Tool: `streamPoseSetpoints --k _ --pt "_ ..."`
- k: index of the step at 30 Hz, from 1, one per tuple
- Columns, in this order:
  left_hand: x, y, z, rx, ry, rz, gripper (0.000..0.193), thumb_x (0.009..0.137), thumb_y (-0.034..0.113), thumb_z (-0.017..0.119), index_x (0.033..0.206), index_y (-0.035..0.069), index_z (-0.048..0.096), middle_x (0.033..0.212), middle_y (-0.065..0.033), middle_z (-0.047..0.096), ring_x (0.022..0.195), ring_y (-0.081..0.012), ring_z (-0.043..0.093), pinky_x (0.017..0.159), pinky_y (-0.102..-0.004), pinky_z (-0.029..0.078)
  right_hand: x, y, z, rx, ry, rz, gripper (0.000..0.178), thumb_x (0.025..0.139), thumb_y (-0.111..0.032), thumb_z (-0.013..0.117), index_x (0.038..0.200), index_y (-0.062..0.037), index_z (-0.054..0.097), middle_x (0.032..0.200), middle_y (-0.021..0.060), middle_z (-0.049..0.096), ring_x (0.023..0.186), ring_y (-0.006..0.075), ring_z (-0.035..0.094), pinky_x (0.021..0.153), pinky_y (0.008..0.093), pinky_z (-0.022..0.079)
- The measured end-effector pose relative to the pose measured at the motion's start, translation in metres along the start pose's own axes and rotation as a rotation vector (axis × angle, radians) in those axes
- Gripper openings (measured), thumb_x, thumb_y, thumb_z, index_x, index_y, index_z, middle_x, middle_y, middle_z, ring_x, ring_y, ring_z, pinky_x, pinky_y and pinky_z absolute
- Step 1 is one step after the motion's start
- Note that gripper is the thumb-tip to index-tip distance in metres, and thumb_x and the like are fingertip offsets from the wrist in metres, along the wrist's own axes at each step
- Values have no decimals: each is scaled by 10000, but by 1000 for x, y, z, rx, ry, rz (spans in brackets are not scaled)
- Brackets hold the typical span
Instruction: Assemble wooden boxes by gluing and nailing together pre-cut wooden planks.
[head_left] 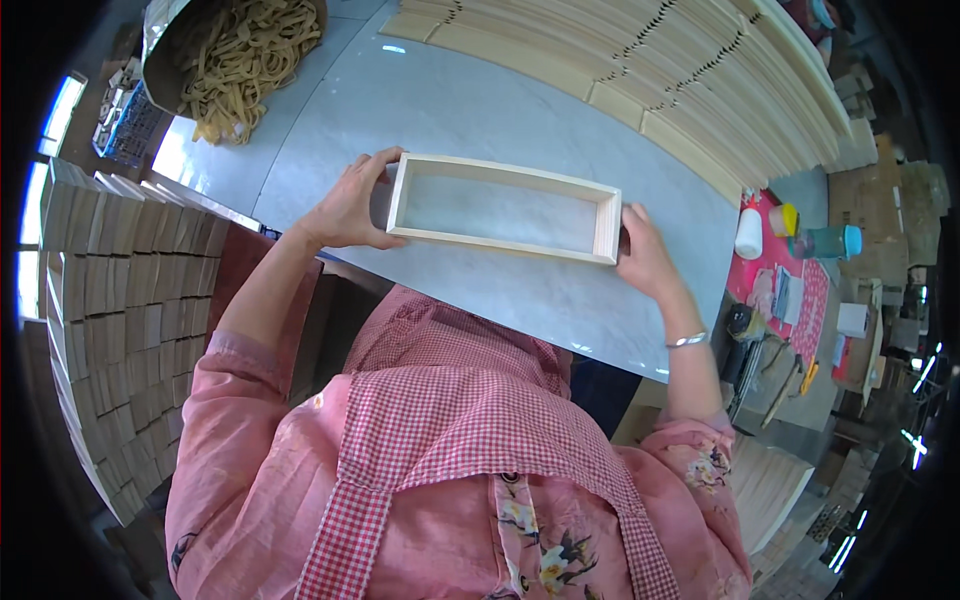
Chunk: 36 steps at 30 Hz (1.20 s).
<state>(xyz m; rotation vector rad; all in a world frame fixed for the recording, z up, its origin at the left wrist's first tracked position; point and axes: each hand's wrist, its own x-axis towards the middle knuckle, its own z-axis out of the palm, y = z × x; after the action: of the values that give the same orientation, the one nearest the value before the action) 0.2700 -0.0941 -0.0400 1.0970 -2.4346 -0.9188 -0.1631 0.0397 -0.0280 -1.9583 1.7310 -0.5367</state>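
Left hand [350, 205] spreads wide, thumb and fingers spanning the left end of the wooden frame [510, 180] | right hand [645, 250] half-curls round its right end (some fingertips hidden by the wood) | forearms [265, 277] angle inward | frame over the marble-look table [480, 110], contact hard to tell | tan bands [240, 70] cut off at the upper edge

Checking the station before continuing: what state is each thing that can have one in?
Pale rectangular wooden frame: joined, held at both ends.
Left hand: gripping the left end.
Right hand: gripping the right end.
Tan flat looped bands: heaped, tangled.
Long pale wooden strips: stacked in rows.
Pale wooden blocks at left: stacked.
Translucent teal bottle: closed by blue lid.
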Motion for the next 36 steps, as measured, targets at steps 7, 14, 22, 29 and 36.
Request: streamPoseSetpoints --k 7,14,22,29,36 --pt "-2 5 -2 -81 4 34 653 820 222 739 1402 13 528 1321 -129 570 1052 -227 561 967 -334 463 -35 -10 32 136 284 110 433 763 99 608 1186 11 569 967 101 538 770 223 536 683 329 472" --pt "31 18 9 -895 78 -487 231 962 105 611 1167 16 668 989 -37 646 797 -101 561 715 -199 446 -33 -20 26 78 263 148 415 769 97 635 1170 13 573 934 80 533 748 210 510 673 313 457" --pt "46 4 -9 -775 -100 -377 60 897 20 599 887 18 657 742 -39 599 603 -116 535 542 -210 429 -36 -11 41 57 390 68 517 727 140 584 1229 16 564 1029 120 573 836 264 568 740 332 503" --pt "34 3 0 -408 -69 -305 108 894 -46 549 955 -8 630 799 -55 617 646 -125 573 585 -244 483 -34 -9 53 621 600 235 448 837 75 650 1273 19 567 1109 98 604 910 168 580 786 273 501" --pt "20 37 1 -942 171 -473 230 906 2 616 1134 32 628 1020 -59 628 933 -118 571 821 -246 477 -67 -27 30 704 554 343 329 947 -57 629 1261 27 580 1002 63 615 844 132 592 792 238 512"
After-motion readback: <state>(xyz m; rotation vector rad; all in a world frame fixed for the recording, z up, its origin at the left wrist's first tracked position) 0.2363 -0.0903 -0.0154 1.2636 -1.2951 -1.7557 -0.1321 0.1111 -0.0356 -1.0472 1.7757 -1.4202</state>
